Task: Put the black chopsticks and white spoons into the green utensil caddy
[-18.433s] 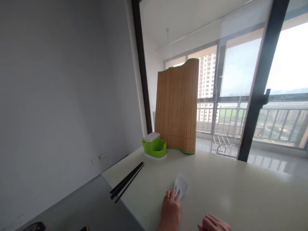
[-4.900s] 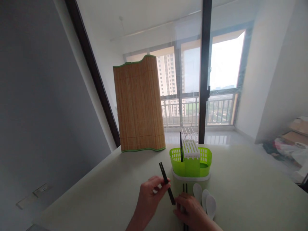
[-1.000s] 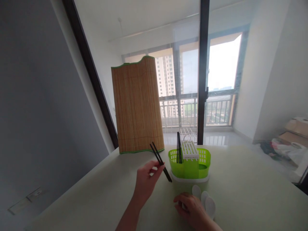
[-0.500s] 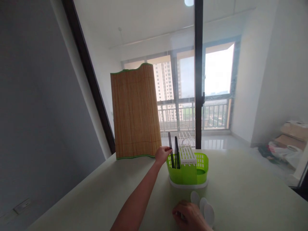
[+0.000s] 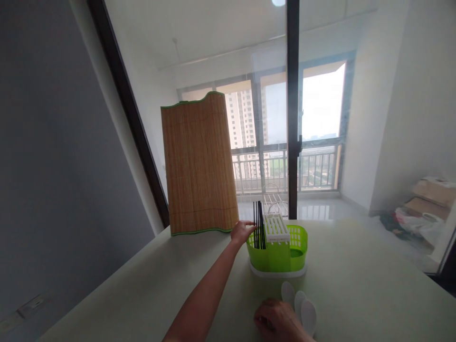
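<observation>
My left hand [image 5: 242, 232] reaches to the left side of a green plastic utensil basket [image 5: 278, 259], its thumb and fingers pinched on black chopsticks [image 5: 259, 228]. These stand nearly upright in the basket's left compartment, bunched with several others. A white slotted rack [image 5: 276, 227] tops the middle of the basket. The compartment on the right shows its bare bottom. Nearer to me, my right hand [image 5: 278, 319] rests low with curled fingers. Whatever is inside them, if anything, is hidden. White spoons [image 5: 308, 317] lie on the table right beside this hand, their handles partly out of sight.
A bamboo mat [image 5: 199, 166] with green edging stands upright on the pale table [image 5: 356, 285], left of the basket. Behind the table are a dark-framed glass partition [image 5: 292, 114] and a wire rack [image 5: 276, 202]. Boxes and bags [image 5: 423, 218] sit at the far right.
The chopsticks by my left hand, which leaned left, now stand straighter and closer to the others. My left hand has shifted slightly downward against the basket. The right hand stays by the spoons.
</observation>
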`<state>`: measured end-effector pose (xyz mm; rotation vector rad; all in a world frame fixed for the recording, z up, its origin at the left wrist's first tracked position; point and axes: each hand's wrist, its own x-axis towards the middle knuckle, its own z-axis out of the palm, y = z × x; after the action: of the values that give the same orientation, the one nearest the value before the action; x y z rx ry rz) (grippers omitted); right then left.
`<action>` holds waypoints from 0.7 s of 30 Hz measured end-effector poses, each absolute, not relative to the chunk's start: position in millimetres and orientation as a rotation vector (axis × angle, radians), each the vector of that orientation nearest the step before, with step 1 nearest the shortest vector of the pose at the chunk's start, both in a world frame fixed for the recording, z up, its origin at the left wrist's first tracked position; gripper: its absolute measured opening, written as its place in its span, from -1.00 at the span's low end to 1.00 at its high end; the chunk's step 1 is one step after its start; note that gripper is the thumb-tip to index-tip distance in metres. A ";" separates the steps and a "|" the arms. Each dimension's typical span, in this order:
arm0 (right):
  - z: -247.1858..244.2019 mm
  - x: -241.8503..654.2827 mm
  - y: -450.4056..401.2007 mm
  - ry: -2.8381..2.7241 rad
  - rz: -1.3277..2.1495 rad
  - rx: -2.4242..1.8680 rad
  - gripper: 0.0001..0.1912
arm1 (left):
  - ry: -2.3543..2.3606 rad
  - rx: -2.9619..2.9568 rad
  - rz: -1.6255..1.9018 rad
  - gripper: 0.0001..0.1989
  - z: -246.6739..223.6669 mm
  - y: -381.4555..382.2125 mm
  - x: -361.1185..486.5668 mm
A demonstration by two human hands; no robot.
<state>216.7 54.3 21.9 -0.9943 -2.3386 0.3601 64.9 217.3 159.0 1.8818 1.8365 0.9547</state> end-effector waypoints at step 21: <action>0.6 208.6 48.9 -2.443 0.416 -0.910 -0.82 | 1.466 1.935 0.839 -0.75 58.6 91.7 87.4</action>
<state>208.6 48.9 0.6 -0.9099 -2.4428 0.4165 87.4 91.7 58.6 1.9345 1.4661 0.8393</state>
